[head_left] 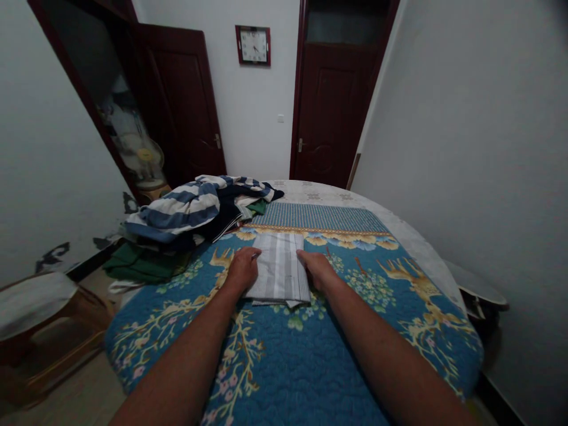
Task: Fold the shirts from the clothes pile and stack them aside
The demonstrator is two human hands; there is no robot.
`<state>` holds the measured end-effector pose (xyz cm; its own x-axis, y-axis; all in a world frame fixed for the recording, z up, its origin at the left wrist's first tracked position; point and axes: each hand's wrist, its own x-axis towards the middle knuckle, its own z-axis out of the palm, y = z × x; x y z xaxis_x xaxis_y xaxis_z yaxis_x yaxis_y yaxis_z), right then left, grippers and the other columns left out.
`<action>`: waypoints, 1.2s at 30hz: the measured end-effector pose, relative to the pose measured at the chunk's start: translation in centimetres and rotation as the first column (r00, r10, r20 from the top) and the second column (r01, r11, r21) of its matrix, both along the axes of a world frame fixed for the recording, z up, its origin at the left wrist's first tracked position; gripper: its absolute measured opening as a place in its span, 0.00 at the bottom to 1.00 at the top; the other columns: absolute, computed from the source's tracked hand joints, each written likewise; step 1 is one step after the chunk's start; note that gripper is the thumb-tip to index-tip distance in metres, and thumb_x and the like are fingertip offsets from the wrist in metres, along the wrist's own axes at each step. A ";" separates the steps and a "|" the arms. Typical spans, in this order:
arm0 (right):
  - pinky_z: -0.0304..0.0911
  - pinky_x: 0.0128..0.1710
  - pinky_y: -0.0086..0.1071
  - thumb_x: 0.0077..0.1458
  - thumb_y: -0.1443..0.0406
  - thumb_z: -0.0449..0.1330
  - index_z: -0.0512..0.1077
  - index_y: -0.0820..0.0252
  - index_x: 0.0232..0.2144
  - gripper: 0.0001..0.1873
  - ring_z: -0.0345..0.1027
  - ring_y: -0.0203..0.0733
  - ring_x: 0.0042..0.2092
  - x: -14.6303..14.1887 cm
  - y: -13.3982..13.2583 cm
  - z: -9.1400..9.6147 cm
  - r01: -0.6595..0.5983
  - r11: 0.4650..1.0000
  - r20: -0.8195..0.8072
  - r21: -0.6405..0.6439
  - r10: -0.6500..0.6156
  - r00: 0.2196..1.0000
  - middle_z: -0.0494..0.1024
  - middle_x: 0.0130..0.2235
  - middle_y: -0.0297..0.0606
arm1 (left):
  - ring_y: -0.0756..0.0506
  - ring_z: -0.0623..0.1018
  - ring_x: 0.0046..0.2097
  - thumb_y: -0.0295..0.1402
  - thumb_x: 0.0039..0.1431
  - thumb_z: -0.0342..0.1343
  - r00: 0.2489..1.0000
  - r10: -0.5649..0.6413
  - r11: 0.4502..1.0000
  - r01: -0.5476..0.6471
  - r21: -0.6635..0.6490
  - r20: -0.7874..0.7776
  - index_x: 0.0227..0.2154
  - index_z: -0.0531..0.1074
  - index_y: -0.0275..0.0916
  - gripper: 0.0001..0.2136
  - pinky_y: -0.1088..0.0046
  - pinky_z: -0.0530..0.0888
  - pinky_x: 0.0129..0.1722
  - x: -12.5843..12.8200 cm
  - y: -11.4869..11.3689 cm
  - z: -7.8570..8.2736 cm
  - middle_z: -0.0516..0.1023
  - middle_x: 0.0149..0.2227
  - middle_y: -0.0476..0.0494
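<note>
A folded cloth with grey and white stripes (279,272) lies flat as a small rectangle on the blue quilted cover (310,361). Its kind of garment cannot be made out. My left hand (244,267) is closed on its left edge, thumb on top. On the opposite side my right hand (315,269) pinches the upper right edge, its other fingers partly hidden beneath. The near edge of the folded cloth is slightly uneven, with a small corner sticking out.
A heap of clothes with a blue-and-white striped garment (186,204) on top lies at the table's far left, with a green cloth (142,263) under it. A stool (39,305) stands left of the table (417,236). Walls and a dark red door (335,106) lie beyond.
</note>
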<state>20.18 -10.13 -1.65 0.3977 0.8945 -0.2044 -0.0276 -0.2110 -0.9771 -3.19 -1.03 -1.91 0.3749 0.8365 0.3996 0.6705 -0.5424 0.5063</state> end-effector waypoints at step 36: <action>0.66 0.64 0.41 0.70 0.65 0.56 0.69 0.59 0.68 0.26 0.64 0.54 0.69 -2.4 -10.0 2.5 -0.287 0.921 0.965 -0.262 0.245 -0.093 0.67 0.72 0.52 | 0.39 0.82 0.54 0.35 0.67 0.55 0.940 0.125 0.966 -0.042 -0.256 0.317 0.57 0.78 0.36 0.18 0.62 0.76 0.58 -0.1 0.6 1.3 0.85 0.53 0.35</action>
